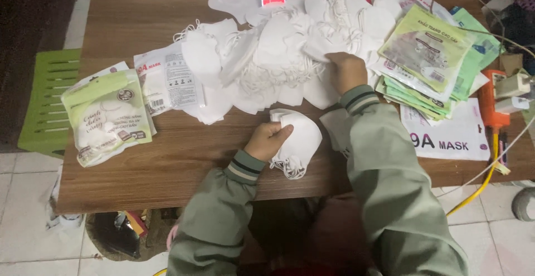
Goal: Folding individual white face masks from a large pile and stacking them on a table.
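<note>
A small stack of folded white face masks (298,142) lies near the front edge of the wooden table (167,164). My left hand (267,140) rests on its left side and pinches it. My right hand (345,71) reaches into the big loose heap of white masks (278,53) at the middle of the table, fingers closed on a mask at the heap's right edge. Both arms wear pale green sleeves with striped cuffs.
Filled green-and-white mask packets (106,114) lie at the left, a fan of empty green packets (429,58) at the right, with a white printed sheet (451,136) below them. An orange power strip (493,103) with plugs and a yellow cable sits at the right edge. A green stool (47,97) stands left.
</note>
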